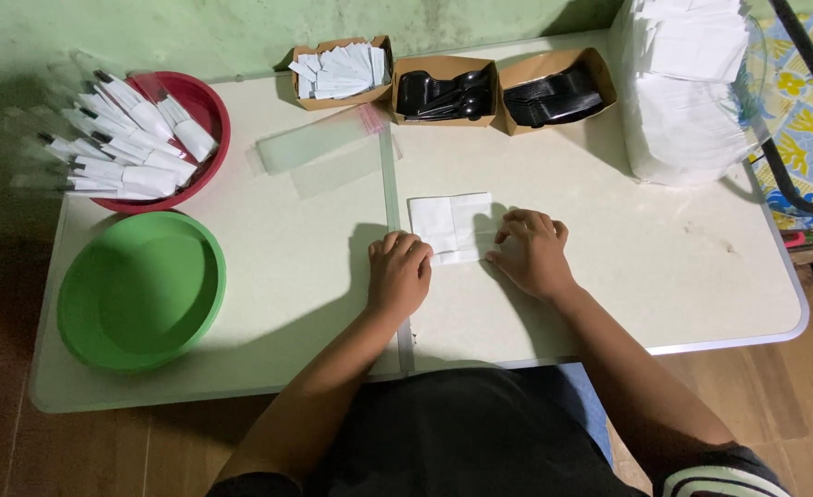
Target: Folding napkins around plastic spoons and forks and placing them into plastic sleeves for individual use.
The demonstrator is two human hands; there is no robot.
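Head view: near the tabletop's [609,276] middle, both hands press a white napkin [450,226] flat, half folded; left hand [399,273] curled at its lower left corner, right hand [532,250] spread at its right edge, gripping nothing. Finished packs fill the red bowl [211,115]; the green bowl [139,290] holds nothing, and an empty clear sleeve [319,140] waits.

Home packing table [609,304], boxed cutlery [553,92]

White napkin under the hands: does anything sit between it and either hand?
Nothing visible does. The left hand and right hand both rest at the white napkin, fingers at its lower edge, on the table.
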